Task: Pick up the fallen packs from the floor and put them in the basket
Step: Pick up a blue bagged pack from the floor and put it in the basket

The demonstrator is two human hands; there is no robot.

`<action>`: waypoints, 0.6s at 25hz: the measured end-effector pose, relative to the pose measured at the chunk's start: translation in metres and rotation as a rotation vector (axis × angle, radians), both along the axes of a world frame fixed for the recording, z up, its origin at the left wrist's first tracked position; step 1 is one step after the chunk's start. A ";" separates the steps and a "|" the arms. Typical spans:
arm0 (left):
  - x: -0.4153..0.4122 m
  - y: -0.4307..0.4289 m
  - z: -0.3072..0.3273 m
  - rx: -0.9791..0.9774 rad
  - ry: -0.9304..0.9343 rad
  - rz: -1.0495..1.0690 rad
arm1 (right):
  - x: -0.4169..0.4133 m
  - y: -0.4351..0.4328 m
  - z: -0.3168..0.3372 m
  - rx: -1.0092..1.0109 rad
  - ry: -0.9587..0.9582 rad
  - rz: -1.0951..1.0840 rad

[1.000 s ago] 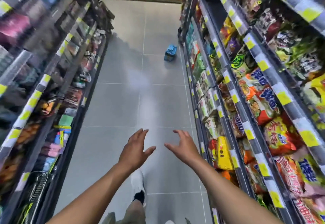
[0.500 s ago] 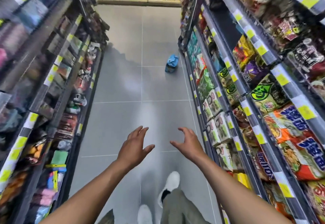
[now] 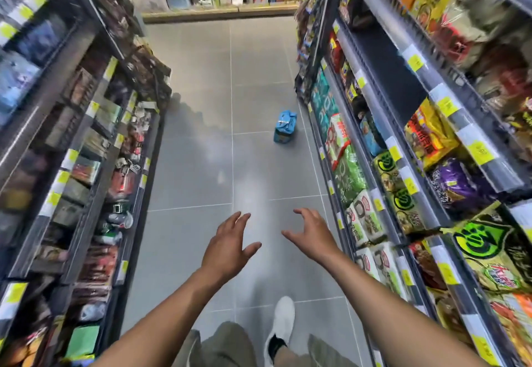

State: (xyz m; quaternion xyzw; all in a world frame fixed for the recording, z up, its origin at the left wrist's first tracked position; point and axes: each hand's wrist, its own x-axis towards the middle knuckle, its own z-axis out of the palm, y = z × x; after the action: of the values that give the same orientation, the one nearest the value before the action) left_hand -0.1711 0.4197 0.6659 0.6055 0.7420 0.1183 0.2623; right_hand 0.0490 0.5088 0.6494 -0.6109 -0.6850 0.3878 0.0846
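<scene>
A blue pack lies on the grey tiled floor ahead, close to the foot of the right-hand shelving. My left hand and my right hand are both stretched out in front of me, fingers spread, holding nothing. The pack is well beyond both hands, a couple of floor tiles further down the aisle. No basket is in view.
Dark shelving full of small goods lines the left side. Shelves of snack bags line the right. A wooden shelf closes the far end of the aisle. My white shoe steps on the floor tiles below my hands.
I have walked forward down the aisle, so the blue pack is nearer. Both hands stay open and outstretched; my right foot has swung forward.
</scene>
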 end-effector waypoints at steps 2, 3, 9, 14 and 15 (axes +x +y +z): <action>-0.006 0.038 0.004 -0.005 -0.014 0.016 | -0.012 0.038 0.004 -0.010 0.010 0.004; -0.011 0.059 0.004 -0.002 -0.019 0.015 | -0.019 0.059 0.007 -0.013 0.007 0.011; -0.060 0.185 -0.006 0.011 -0.039 0.025 | -0.061 0.185 0.007 -0.018 -0.034 0.014; -0.126 0.312 -0.009 0.035 -0.049 -0.007 | -0.115 0.304 0.011 -0.018 -0.055 -0.026; -0.138 0.335 -0.008 0.025 -0.043 -0.025 | -0.127 0.325 0.012 -0.014 -0.060 -0.030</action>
State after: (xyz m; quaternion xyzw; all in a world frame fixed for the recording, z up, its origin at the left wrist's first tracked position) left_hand -0.3087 0.7545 0.6580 0.6153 0.7270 0.1369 0.2721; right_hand -0.0784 0.8339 0.6615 -0.6331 -0.6753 0.3727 0.0656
